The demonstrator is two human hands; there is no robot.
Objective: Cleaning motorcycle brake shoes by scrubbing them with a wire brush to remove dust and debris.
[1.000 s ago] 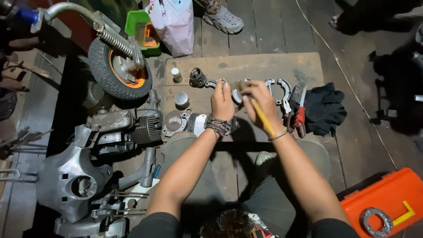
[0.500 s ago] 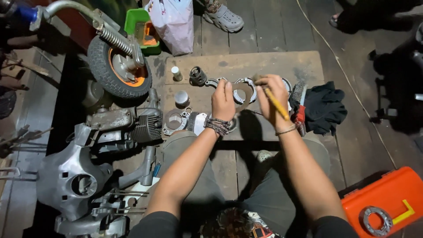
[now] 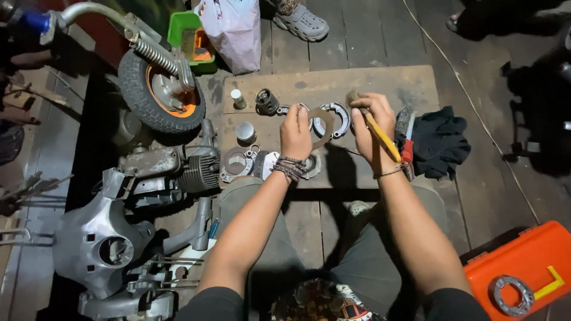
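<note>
My left hand (image 3: 295,131) holds up a thin brown ring-shaped gasket (image 3: 323,126) over a worn wooden board (image 3: 386,83). My right hand (image 3: 372,128) grips a yellow-handled brush (image 3: 380,138), its bristle end pointing up and left toward the gasket. Under the hands lie curved metal brake shoes (image 3: 340,113), a round metal plate (image 3: 237,164) and other small engine parts. A dark cylindrical part (image 3: 266,101) and two small cups (image 3: 245,132) sit on the board's left side.
A small wheel with an orange rim (image 3: 159,92) and a scooter engine (image 3: 178,169) lie at the left, a grey scooter body shell (image 3: 95,244) below them. A black cloth (image 3: 440,142) is at the right, an orange toolbox (image 3: 523,273) at lower right. Another person's shoe (image 3: 303,24) is at the top.
My right hand has moved right and up with the brush, away from the left hand. The left hand has lifted the gasket slightly; it now shows clearly between the hands.
</note>
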